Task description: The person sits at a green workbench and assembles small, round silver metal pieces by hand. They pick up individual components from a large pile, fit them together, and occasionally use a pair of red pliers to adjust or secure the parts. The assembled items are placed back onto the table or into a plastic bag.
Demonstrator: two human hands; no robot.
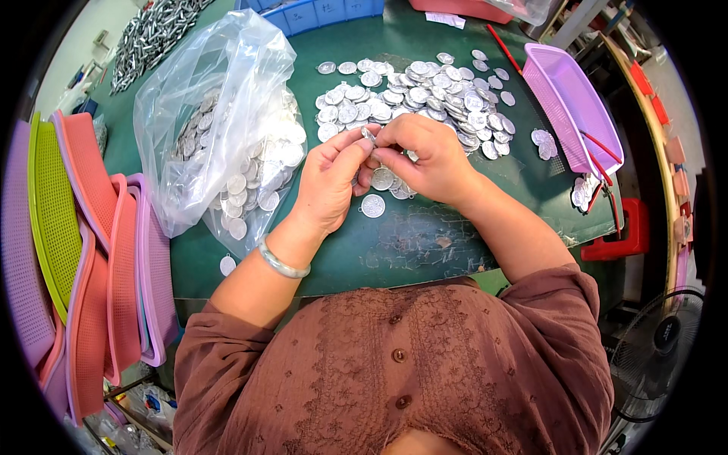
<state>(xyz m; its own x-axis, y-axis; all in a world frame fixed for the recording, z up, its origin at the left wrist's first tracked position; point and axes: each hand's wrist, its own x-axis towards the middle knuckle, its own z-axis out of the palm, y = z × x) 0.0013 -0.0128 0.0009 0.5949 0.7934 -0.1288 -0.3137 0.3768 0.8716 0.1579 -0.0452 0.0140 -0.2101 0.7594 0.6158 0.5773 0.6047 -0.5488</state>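
My left hand point(331, 176) and my right hand point(428, 158) meet over the middle of the green table point(318, 273). Pinched between the fingertips of both is a small silver medallion point(368, 135), mostly covered by the fingers. Just beyond my hands spreads a heap of round silver medallions point(447, 95), each with a small loop at its rim. One loose medallion point(372, 205) lies flat on the near side of my hands, with several more partly under them. Left of my left hand, a clear plastic bag point(220, 68) lies open with many more medallions spilling out.
Stacked plastic baskets point(91, 265) crowd the left side. A purple basket point(572, 106) sits at the right edge, beside red rods point(504, 48). Behind are a blue bin point(322, 14) and a pile of metal pieces point(152, 44). A fan point(656, 356) stands at lower right.
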